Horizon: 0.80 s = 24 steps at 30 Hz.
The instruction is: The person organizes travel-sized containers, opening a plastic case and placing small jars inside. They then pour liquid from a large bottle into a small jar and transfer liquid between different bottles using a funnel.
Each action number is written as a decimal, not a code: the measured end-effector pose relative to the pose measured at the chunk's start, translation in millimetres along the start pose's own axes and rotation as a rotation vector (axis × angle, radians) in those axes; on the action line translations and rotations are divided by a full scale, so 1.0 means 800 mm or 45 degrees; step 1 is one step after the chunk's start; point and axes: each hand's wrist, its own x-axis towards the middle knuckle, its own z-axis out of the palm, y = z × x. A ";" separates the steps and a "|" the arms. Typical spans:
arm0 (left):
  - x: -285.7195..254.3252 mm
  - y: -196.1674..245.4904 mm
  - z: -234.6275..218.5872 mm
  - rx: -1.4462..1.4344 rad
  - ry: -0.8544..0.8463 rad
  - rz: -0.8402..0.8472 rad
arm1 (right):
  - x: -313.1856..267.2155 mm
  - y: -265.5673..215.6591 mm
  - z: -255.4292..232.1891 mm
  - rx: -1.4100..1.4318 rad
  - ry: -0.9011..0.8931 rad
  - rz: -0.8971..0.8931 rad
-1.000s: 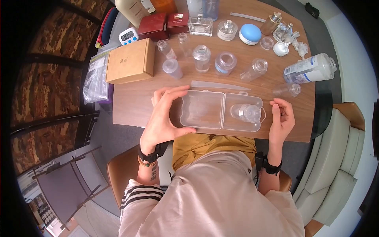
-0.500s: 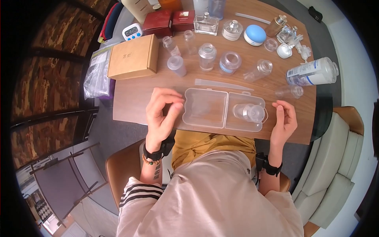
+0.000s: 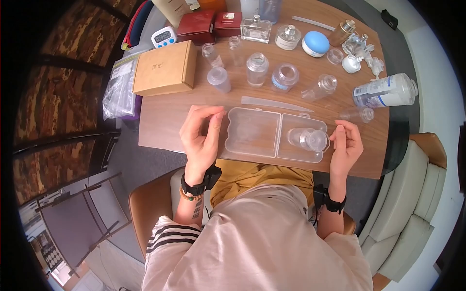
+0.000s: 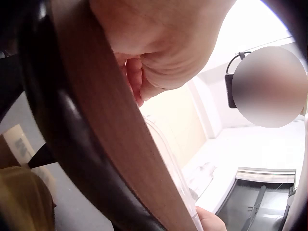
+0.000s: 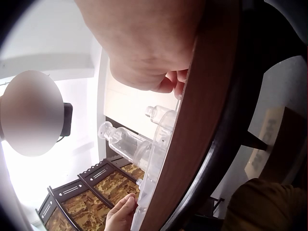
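A clear plastic case (image 3: 253, 132) lies unfolded near the table's front edge, its two halves side by side. In its right half a small clear bottle (image 3: 310, 139) lies on its side. Just left of the case, my left hand (image 3: 201, 138) rests with its fingers loosely bent and nothing in them. My right hand (image 3: 347, 145) is at the opposite end, relaxed fingertips right at the case's rim and small loop. In the right wrist view, the case (image 5: 156, 159) shows edge-on along the table, under the right hand (image 5: 144, 53).
Behind the case lies a long translucent strip (image 3: 276, 104). Clear bottles and jars, such as a jar (image 3: 285, 77), stand beyond it. A cardboard box (image 3: 164, 68) and timer (image 3: 163, 37) sit at left; a large labelled bottle (image 3: 386, 90) lies at right.
My left hand has drawn back from around the case's left end, its thumb and fingers coming closer together. The right hand has shifted slightly left to the case's rim.
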 end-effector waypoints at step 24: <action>0.003 0.087 0.021 0.223 -0.392 0.408 | -0.003 -0.089 -0.005 -0.108 -0.288 -0.490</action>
